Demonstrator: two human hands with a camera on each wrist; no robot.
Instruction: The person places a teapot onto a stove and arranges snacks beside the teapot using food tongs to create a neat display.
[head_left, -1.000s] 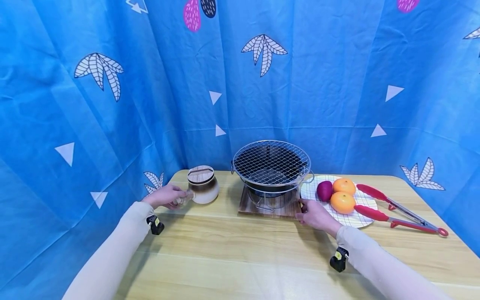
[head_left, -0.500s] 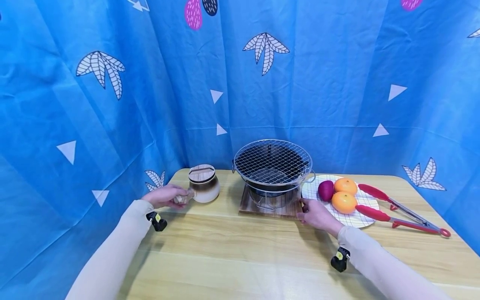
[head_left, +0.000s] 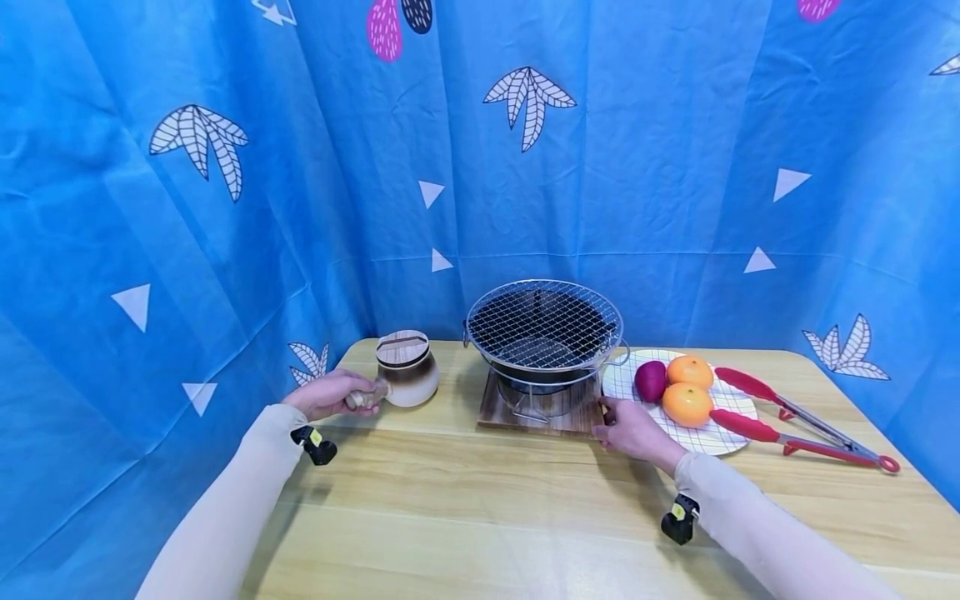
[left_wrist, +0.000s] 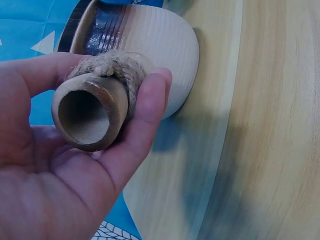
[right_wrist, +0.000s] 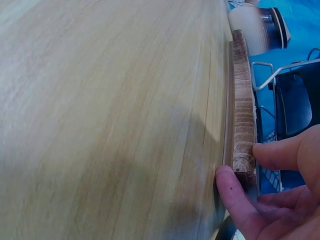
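My left hand point(head_left: 330, 395) grips the short hollow handle point(head_left: 366, 397) of a small brown-and-cream ceramic pot point(head_left: 411, 385), which stands at the table's left. In the left wrist view, the fingers and thumb curl round this twine-wrapped handle point(left_wrist: 116, 107), its open end facing the camera. A wooden lid point(head_left: 402, 346) covers the pot. My right hand point(head_left: 637, 429) holds the near right corner of a dark wooden board point(head_left: 502, 410) under a round grill point(head_left: 540, 333). In the right wrist view, the thumb is against the upper side of the board point(right_wrist: 243, 100), with a finger low at its corner.
Right of the grill, a checked plate point(head_left: 723, 442) carries two orange fruits point(head_left: 687, 405) and a purple one point(head_left: 650, 382). Red-tipped tongs point(head_left: 813, 429) lie partly over the plate. A blue curtain point(head_left: 637, 167) hangs behind the wooden table point(head_left: 465, 508).
The left fingers have shifted slightly on the pot's handle, which shows more plainly now. The pot, board and right hand stay in place; the head view sways slightly.
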